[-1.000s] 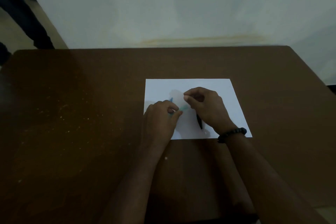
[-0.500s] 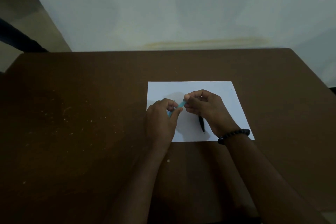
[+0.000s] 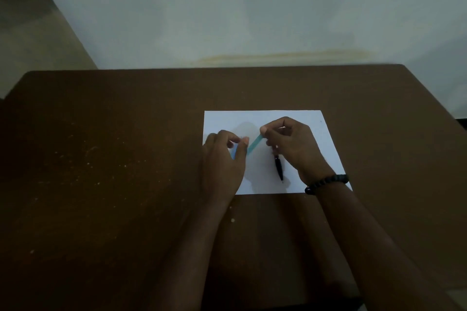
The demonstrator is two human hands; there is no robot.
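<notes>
I'm pinching the teal strip point(image 3: 253, 145) at both ends above the white paper point(image 3: 262, 118), right hand point(image 3: 293, 146) on its upper-right end, left hand point(image 3: 222, 161) on the lower-left, long axis slanting between them, black pen point(image 3: 278, 168) seemingly loose under my right palm.

**Teal strip point(image 3: 253, 146) and black pen point(image 3: 278, 166) over the sheet**

The thin, flat teal strip runs slantwise from the left hand's point(image 3: 225, 159) pinch up to the right hand's point(image 3: 293, 146) pinch, over the left half of the white sheet point(image 3: 265, 118). The black pen juts from under the right hand, its tip toward the sheet's near edge.
</notes>
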